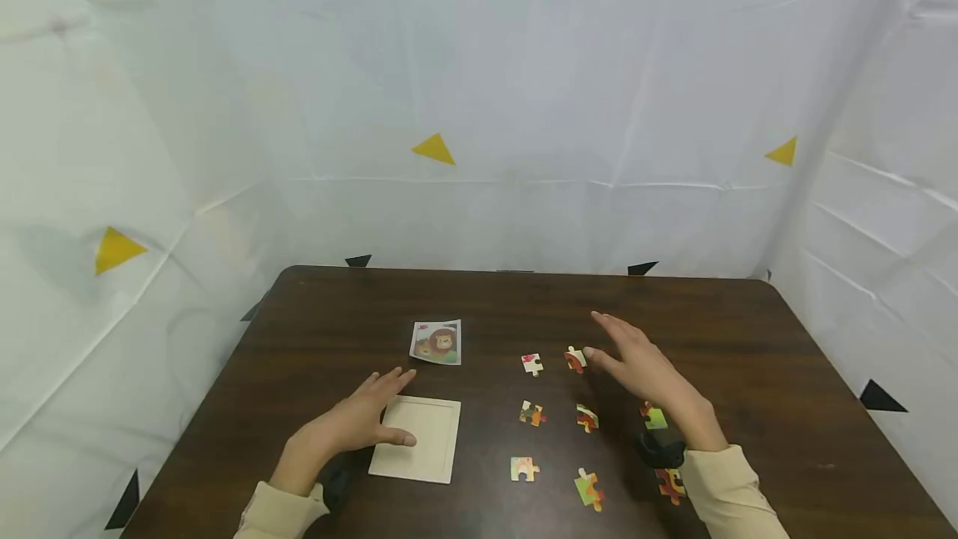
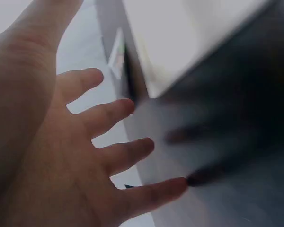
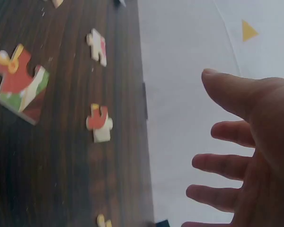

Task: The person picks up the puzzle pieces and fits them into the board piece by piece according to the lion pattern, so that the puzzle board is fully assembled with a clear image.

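Observation:
My left hand (image 1: 352, 418) has its fingers spread, held over the left side of a square cream puzzle tray (image 1: 430, 447) and gripping nothing. In the left wrist view the tray (image 2: 175, 33) is beyond the fingertips and blurred; whether a finger touches the table cannot be told. My right hand (image 1: 647, 368) is raised with straight fingers and nothing in its grasp. Nearest to its thumb lies a red and white jigsaw piece (image 1: 575, 359). A pink and white piece (image 1: 532, 364) lies left of it. The right wrist view shows a larger-looking red and green piece (image 3: 21, 90).
More jigsaw pieces lie apart: an orange-green one (image 1: 533, 414), a pale one (image 1: 525, 469), a green one (image 1: 654, 416) under the right wrist. A lion picture card (image 1: 437, 343) lies behind the tray. White sheeting (image 1: 524, 90) surrounds the dark wooden table (image 1: 786, 373).

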### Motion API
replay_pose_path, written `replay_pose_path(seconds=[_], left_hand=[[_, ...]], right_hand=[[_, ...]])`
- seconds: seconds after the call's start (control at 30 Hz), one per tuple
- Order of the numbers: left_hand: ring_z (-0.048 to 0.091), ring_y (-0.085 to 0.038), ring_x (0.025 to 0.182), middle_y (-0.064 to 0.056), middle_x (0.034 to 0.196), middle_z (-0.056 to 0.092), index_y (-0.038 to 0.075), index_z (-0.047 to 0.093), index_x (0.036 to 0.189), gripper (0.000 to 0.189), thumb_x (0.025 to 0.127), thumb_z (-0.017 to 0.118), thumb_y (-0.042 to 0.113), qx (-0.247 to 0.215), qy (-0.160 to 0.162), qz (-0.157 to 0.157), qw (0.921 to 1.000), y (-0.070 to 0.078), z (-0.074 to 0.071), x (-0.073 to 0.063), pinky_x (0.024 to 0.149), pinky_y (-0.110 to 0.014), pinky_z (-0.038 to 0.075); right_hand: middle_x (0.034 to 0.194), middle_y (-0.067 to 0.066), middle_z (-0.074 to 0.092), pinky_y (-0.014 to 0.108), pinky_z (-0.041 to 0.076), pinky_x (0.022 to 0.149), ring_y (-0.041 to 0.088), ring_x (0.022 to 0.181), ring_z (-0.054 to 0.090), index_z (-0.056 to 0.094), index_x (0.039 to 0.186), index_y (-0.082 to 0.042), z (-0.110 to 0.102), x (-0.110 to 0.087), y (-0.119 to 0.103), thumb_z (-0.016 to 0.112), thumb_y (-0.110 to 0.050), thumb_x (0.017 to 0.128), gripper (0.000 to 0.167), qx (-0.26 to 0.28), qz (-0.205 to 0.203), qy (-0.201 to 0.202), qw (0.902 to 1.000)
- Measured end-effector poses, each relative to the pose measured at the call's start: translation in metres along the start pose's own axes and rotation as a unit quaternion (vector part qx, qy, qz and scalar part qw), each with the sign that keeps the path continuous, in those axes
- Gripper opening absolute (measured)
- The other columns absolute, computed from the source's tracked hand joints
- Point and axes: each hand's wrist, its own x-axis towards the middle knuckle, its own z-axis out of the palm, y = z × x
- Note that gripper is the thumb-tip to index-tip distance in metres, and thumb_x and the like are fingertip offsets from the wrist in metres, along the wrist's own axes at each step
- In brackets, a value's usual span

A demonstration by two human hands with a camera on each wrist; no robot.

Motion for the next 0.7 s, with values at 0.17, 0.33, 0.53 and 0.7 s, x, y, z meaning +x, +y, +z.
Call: replay_pose_path(seconds=[0.17,0.33,0.53,0.7], left_hand=[[0.016,-0.052,0.139,-0.019,0.154,0.027,0.014,0.032,0.151,0.104,0.067,0.079,0.053,0.028,0.007,0.014,0.9995,-0.006,0.007,-0.014,0.1,-0.076,0.02],[0.015,-0.05,0.14,-0.018,0.155,0.027,0.015,0.034,0.15,0.107,0.064,0.08,0.056,0.034,0.014,0.026,0.999,-0.013,0.015,-0.023,0.101,-0.077,0.015],[0.015,-0.048,0.141,-0.018,0.156,0.024,0.013,0.033,0.15,0.11,0.062,0.079,0.06,0.042,0.023,0.04,0.998,-0.018,0.02,-0.029,0.104,-0.074,0.016],[0.015,-0.047,0.142,-0.018,0.157,0.022,0.008,0.032,0.15,0.11,0.064,0.082,0.055,0.043,0.03,0.049,0.9974,-0.024,0.022,-0.033,0.106,-0.072,0.017]], right_hand=[[0.151,0.023,0.031,0.066,0.029,0.104,0.046,0.136,0.028,0.027,0.152,-0.006,-0.001,0.008,-0.011,0.056,-0.035,0.098,0.067,0.028,-0.017,-0.009,0.9994],[0.148,0.024,0.035,0.065,0.031,0.104,0.047,0.134,0.032,0.031,0.15,-0.005,0.011,0.01,-0.02,0.057,-0.034,0.098,0.065,0.015,-0.04,-0.021,0.9989],[0.144,0.023,0.042,0.062,0.037,0.101,0.046,0.13,0.039,0.037,0.147,-0.002,0.029,0.008,-0.034,0.06,-0.032,0.096,0.063,-0.005,-0.08,-0.04,0.996],[0.145,0.022,0.042,0.064,0.037,0.1,0.046,0.13,0.039,0.038,0.147,-0.004,0.038,0.01,-0.037,0.06,-0.033,0.096,0.063,-0.05,-0.073,-0.056,0.9945]])
